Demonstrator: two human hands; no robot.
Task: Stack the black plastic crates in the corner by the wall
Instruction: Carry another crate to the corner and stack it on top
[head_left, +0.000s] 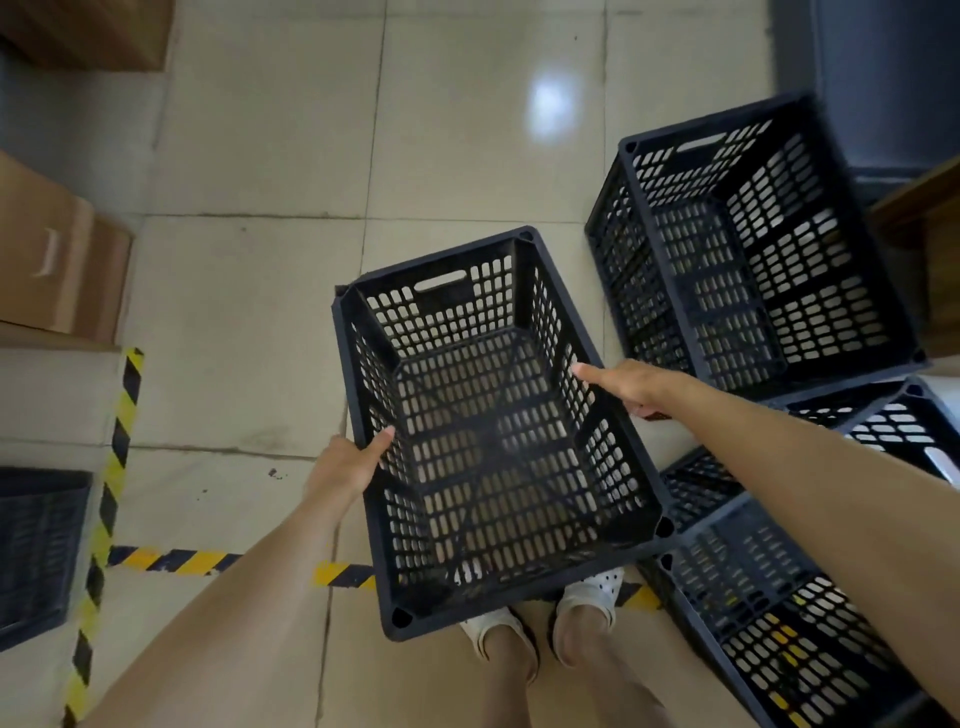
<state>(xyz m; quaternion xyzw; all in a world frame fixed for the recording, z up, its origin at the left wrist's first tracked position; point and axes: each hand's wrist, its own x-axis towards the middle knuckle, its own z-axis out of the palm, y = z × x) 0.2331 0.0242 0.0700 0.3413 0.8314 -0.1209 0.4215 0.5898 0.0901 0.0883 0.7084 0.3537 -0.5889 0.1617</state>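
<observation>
Held crate (498, 431) hangs open-side up over the person's feet, long axis running away from the body | left hand (345, 465) grips the left long rim, right hand (631, 387) the right | taller crate stack (753, 249) lies ahead-right, on the right hand's side | lower crates (779, 613) just right.

No legible text, labels or numbers. Cardboard box (62, 270), far left, bears a pale printed mark, unreadable.
</observation>
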